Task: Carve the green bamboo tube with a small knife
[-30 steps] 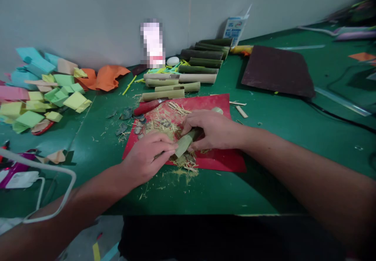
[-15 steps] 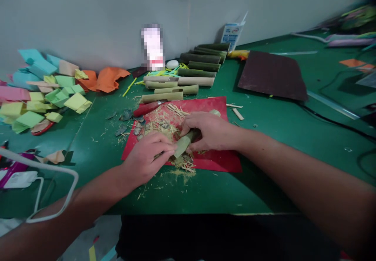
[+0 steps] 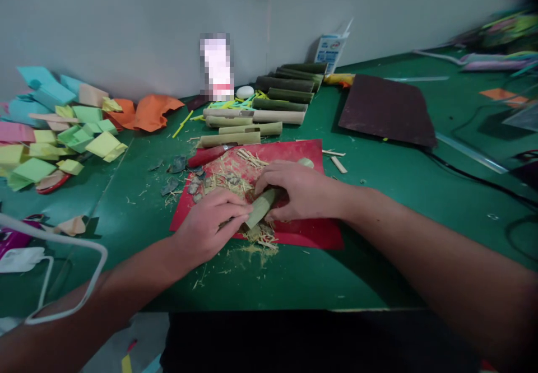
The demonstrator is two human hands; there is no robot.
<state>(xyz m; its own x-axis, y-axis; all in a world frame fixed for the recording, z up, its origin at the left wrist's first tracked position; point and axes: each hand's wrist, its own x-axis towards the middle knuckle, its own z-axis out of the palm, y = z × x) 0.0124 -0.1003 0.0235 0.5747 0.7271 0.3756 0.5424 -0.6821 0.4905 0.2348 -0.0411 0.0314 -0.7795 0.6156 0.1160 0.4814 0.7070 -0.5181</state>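
A short green bamboo piece (image 3: 259, 209) lies tilted over a red sheet (image 3: 313, 233). My right hand (image 3: 296, 191) is wrapped round its upper end. The fingers of my left hand (image 3: 216, 216) are pinched at its lower left end; whether they hold something small besides is hidden. Pale shavings and chips (image 3: 218, 181) cover the sheet's left part and spill past its front edge. A red-handled tool (image 3: 208, 155) lies at the sheet's back left corner.
Several bamboo tubes (image 3: 275, 116) lie in a row behind the sheet, near a propped phone (image 3: 217, 68). Folded coloured papers (image 3: 54, 138) are heaped at left. A dark brown board (image 3: 389, 110) lies at right. A white cable (image 3: 98, 250) loops over my left forearm.
Both hands keep their grip on the bamboo piece in nearly the same place. The whole view has shifted slightly, with the surroundings a little further left.
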